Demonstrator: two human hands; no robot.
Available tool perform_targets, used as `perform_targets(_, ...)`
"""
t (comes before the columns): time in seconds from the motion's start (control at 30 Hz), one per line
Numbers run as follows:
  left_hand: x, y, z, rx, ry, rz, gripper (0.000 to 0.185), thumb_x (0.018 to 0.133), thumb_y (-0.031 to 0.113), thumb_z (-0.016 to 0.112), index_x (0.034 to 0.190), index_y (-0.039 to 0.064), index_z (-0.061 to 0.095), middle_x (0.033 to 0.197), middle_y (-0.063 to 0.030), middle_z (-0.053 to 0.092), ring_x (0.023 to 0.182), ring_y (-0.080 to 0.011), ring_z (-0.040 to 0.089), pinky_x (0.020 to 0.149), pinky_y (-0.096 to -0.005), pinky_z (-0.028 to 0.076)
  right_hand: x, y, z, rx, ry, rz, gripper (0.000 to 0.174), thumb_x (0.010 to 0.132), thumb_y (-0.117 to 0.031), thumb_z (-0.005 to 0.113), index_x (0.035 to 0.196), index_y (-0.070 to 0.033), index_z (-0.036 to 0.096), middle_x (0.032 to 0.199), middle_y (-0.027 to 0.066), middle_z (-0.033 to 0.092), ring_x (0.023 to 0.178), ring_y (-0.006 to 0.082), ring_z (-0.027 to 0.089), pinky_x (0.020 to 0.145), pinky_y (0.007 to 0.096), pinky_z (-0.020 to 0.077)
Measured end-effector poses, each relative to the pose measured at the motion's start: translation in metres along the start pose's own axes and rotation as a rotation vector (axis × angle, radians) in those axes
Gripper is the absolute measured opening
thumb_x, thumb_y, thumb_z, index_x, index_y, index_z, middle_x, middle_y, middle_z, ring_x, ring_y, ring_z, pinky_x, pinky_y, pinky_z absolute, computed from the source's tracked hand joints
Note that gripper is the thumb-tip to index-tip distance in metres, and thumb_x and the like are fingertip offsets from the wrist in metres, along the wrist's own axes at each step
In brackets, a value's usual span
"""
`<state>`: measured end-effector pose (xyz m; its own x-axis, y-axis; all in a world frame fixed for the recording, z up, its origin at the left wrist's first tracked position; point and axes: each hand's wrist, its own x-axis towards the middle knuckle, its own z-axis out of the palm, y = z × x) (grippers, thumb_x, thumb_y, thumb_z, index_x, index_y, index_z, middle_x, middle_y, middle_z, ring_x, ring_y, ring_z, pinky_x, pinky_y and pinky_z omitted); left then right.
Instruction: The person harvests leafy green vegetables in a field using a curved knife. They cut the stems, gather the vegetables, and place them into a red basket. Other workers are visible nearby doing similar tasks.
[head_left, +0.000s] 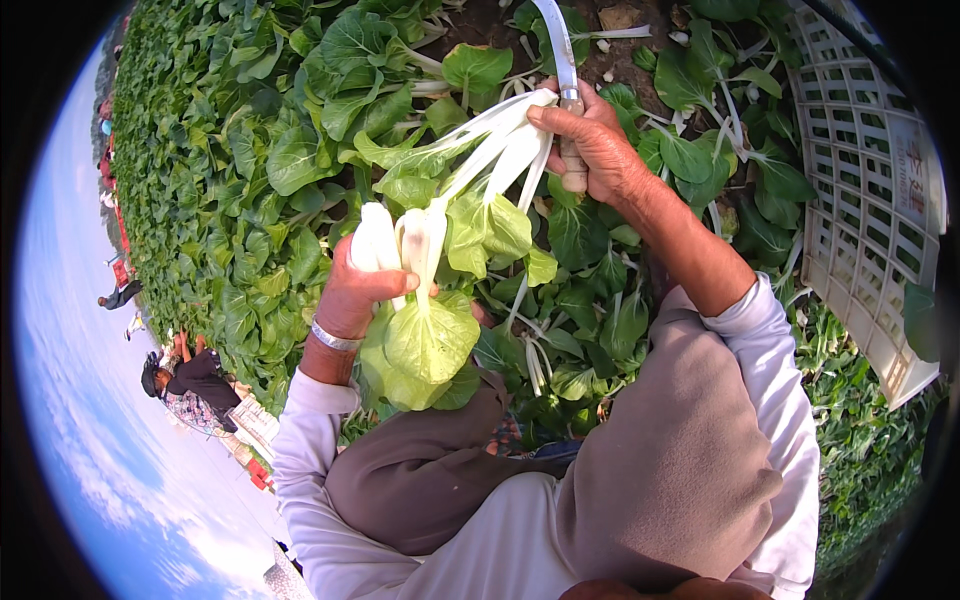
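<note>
My left hand (360, 289) is closed around white-stemmed leafy greens (431, 334), like bok choy, their cut bases up and their leaves hanging below the fist. My right hand (592, 142) grips the wooden handle (574, 161) of a sickle. Its curved metal blade (556, 37) points away from me, towards the top edge. Between thumb and handle, the same hand pinches the base of another bunch of greens (502, 157). That bunch's leaves spread towards the left hand and partly cover the space between the hands.
Dense leafy plants (225, 165) grow ahead and to the left. Loose stems and leaves (697, 150) lie on the soil around my right arm. A white plastic crate (847, 187) with slatted walls stands at the right. Another person (202, 382) is at the field's left edge near another crate (255, 424).
</note>
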<state>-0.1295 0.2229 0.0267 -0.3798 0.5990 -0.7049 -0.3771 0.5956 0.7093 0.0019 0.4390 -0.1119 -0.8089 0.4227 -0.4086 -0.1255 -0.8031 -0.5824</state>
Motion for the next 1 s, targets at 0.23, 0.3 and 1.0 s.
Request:
perform_targets(0.23, -0.006, 0.032, -0.018, -0.083, 0.058, 0.205, 0.09, 0.061, 0.017, 0.073, 0.136, -0.004, 0.029, 0.125, -0.026, 0.05, 0.073, -0.0223, 0.066, 0.065, -0.0309, 0.057, -0.003, -0.015, -0.004, -0.342, 0.021, -0.089, 0.043, 0.07, -0.01, 0.075, 0.106, -0.006, 0.05, 0.08, 0.0036, 0.059, 0.065, 0.0104, 0.059, 0.052, 0.0241, 0.0488)
perform_targets(0.3, -0.002, 0.036, -0.017, -0.016, 0.064, 0.267, 0.084, 0.062, 0.019, 0.072, 0.133, -0.005, 0.035, 0.123, -0.0258, 0.052, 0.075, -0.021, 0.065, 0.065, -0.0297, 0.056, -0.005, -0.012, 0.005, -0.625, -0.063, -0.152, 0.045, 0.066, -0.015, 0.079, 0.104, -0.005, 0.056, 0.084, 0.0017, 0.059, 0.08, 0.0109, 0.057, 0.077, 0.0277, 0.0486)
perform_targets(1.0, 0.048, -0.012, -0.006, -0.726, -0.242, -0.131, 0.062, 0.071, 0.007, 0.068, 0.127, 0.0, 0.045, 0.112, -0.0134, 0.061, 0.101, -0.0256, 0.061, 0.092, -0.0379, 0.05, 0.009, 0.023, 0.067, -0.621, 0.021, -0.45, 0.031, 0.083, -0.026, 0.063, 0.098, 0.0, 0.056, 0.073, 0.0108, 0.06, 0.065, 0.0184, 0.061, 0.061, 0.0324, 0.0486)
